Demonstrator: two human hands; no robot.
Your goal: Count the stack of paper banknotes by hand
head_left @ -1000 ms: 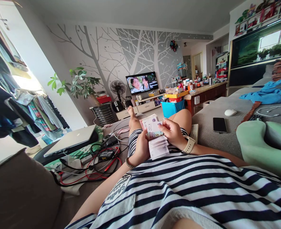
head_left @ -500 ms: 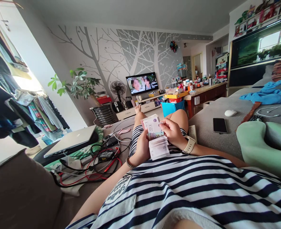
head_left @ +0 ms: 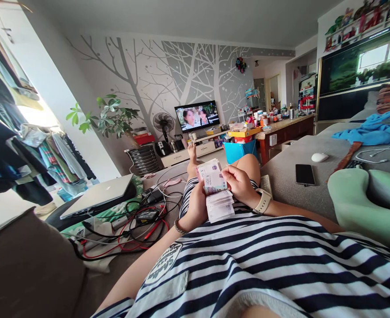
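Banknotes [head_left: 215, 180]: above the lap [head_left: 189, 191]; overlap hides the count from me.
Left hand [head_left: 196, 206]: clamped on their left side, fingers mostly hidden.
Right hand [head_left: 240, 183]: pinching their right edge.
Surface: grey sofa [head_left: 287, 190]; phone [head_left: 305, 175] right, tangled cables [head_left: 153, 230] left.
Room: tree mural [head_left: 192, 66], television [head_left: 196, 117].

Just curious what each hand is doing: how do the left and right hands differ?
The left hand has a bracelet at its wrist; the right hand, a pale watch strap. The left hand grips the banknotes from the left; the right hand pinches their right side. Both hold banknotes.
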